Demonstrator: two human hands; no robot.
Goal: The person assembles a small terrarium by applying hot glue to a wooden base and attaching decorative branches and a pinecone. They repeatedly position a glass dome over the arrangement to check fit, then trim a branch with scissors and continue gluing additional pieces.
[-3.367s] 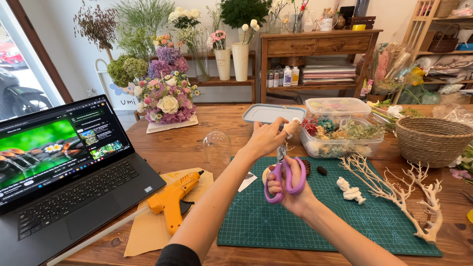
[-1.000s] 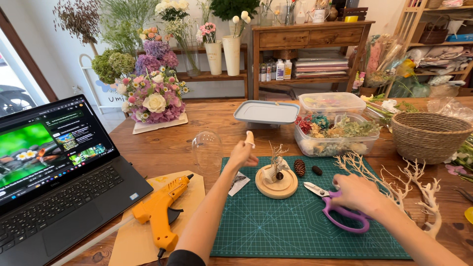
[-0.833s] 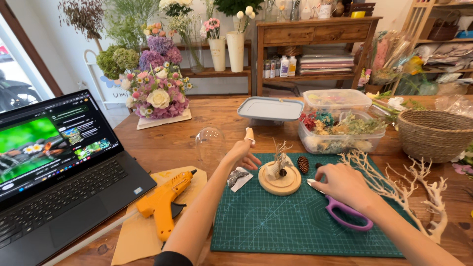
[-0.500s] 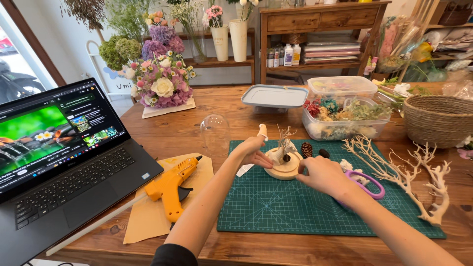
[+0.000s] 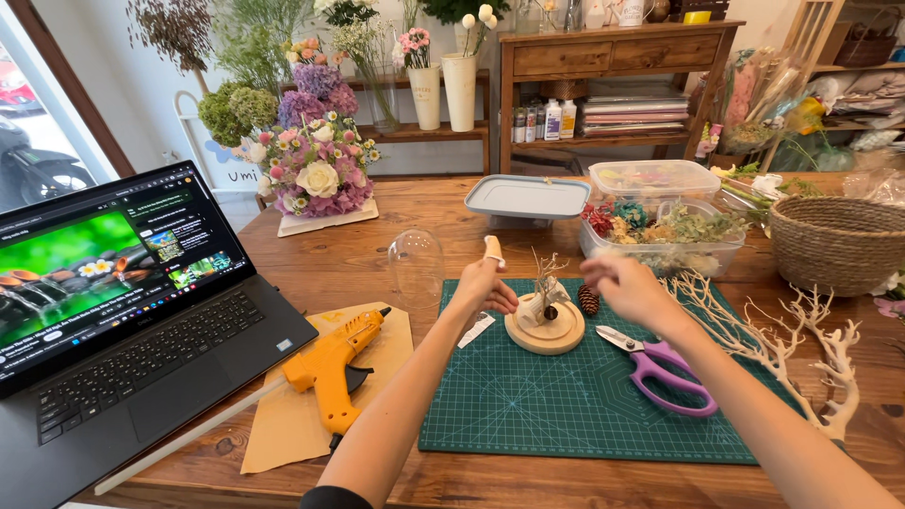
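My left hand (image 5: 485,286) rests at the left side of a round wooden base (image 5: 545,329) on the green cutting mat (image 5: 566,405), fingers curled, one finger bandaged. A small twig arrangement (image 5: 545,283) stands on the base, with a pine cone (image 5: 588,300) beside it. My right hand (image 5: 630,286) is blurred in the air above the mat, fingers apart, holding nothing, close to the clear box of dried flowers (image 5: 660,231). The purple-handled scissors (image 5: 660,368) lie on the mat under my right forearm.
An orange glue gun (image 5: 332,368) lies on brown paper. A glass dome (image 5: 416,269) stands by the mat. An open laptop (image 5: 123,302) is at left, white branches (image 5: 801,339) and a wicker basket (image 5: 834,243) at right, a flower bouquet (image 5: 311,170) behind.
My right hand has put the scissors down on the mat and risen toward the box of dried flowers. My left hand has stayed by the wooden base.
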